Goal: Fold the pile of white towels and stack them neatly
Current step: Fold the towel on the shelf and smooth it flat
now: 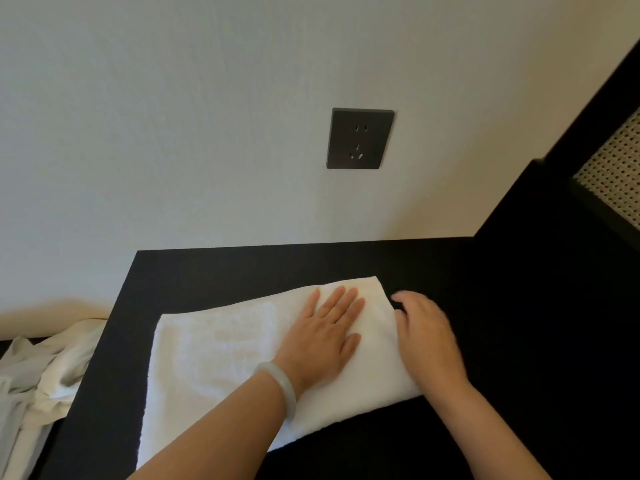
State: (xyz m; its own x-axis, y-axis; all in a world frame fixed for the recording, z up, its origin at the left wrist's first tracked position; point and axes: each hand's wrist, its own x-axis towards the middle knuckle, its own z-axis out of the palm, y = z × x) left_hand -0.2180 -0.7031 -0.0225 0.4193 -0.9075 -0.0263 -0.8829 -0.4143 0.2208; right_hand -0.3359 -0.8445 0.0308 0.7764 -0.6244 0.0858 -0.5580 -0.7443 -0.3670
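Note:
A white towel [211,355] lies flat on the black table [485,306], folded into a long band running left to right. My left hand [325,334] presses flat on its right half, fingers straight and spread; a pale bangle sits on that wrist. My right hand [426,334] rests at the towel's right folded edge with its fingers curved down along that edge; whether they pinch the cloth cannot be told.
A heap of crumpled white cloth [41,375] lies off the table's left edge, lower down. A dark wall socket [360,138] is on the white wall behind. A black frame with woven cane panel [616,168] stands at the right.

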